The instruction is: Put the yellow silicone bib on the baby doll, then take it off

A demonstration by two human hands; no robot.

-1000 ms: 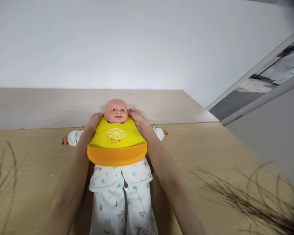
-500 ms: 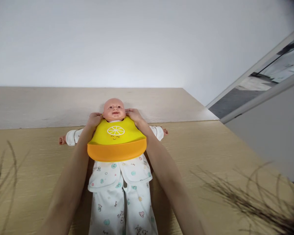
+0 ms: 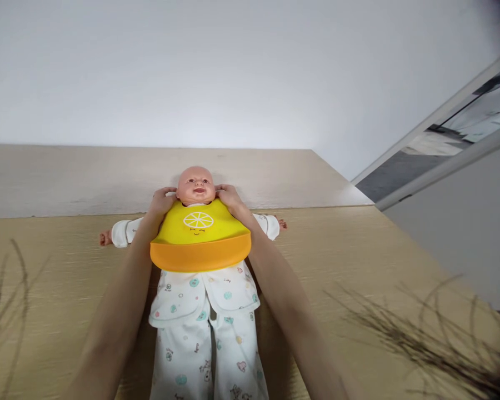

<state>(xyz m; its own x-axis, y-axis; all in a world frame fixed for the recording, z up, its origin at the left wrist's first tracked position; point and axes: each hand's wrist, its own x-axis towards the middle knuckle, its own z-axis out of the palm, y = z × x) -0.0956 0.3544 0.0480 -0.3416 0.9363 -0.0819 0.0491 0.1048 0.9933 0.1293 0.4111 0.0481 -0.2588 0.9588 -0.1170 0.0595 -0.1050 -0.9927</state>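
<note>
A baby doll (image 3: 195,184) lies on its back, arms spread, in white printed clothes (image 3: 229,291). Over its chest is a yellow bib (image 3: 198,222) with a white citrus slice, a smiling face and an orange catch pocket (image 3: 200,255). My left hand (image 3: 161,201) is closed at the bib's upper edge, beside the doll's neck on the left of the view. On the other side, my right hand (image 3: 229,197) grips the bib's opposite upper edge. The bib's neck straps behind the doll's head are hidden, and my fingertips are partly out of sight.
The doll lies on a pale wooden tabletop (image 3: 66,300), with a lighter board (image 3: 66,178) along its far side. Behind stands a white wall (image 3: 191,72). At the right is a framed opening or mirror (image 3: 437,144). Blurred dark hair strands (image 3: 433,339) hang in the foreground.
The bib has shifted slightly upward toward the doll's chin. The doll's head has moved a little to the right and up, while both hands stay beside the neck.
</note>
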